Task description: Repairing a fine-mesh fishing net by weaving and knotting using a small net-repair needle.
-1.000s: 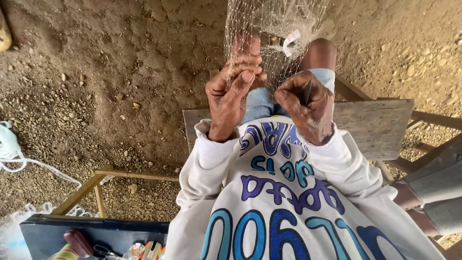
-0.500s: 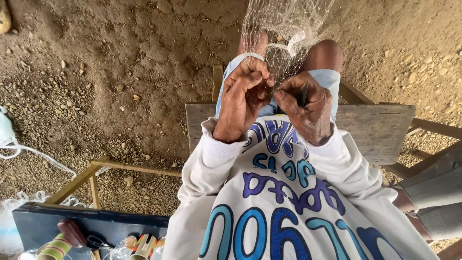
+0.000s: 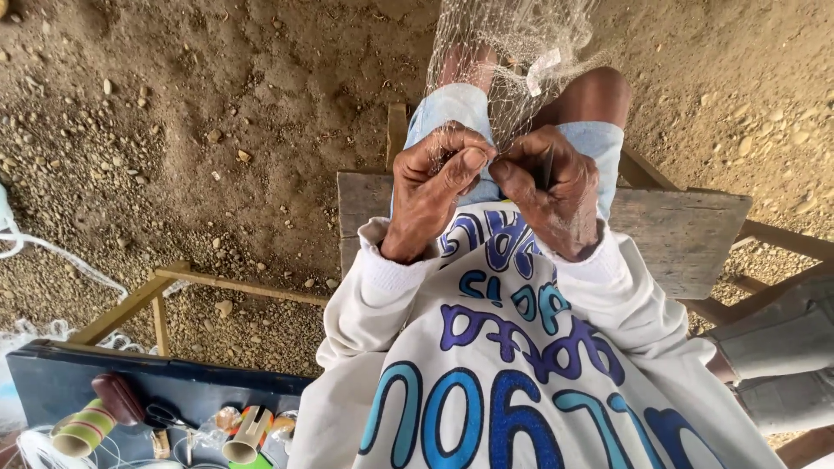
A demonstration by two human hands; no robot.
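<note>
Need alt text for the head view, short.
Seated on a wooden bench over gravel, a person pinches fine fishing net between left hand and right hand above their knees. A dark table with thread spools stands lower left.

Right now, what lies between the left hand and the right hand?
In the head view, only fine net mesh pinched by both: left hand and right hand nearly touch at the fingers, above the lap.

Left hand [image 3: 434, 187] lowered (fingers curled), pinching net [image 3: 512, 61] beside right hand [image 3: 552, 187]
</note>
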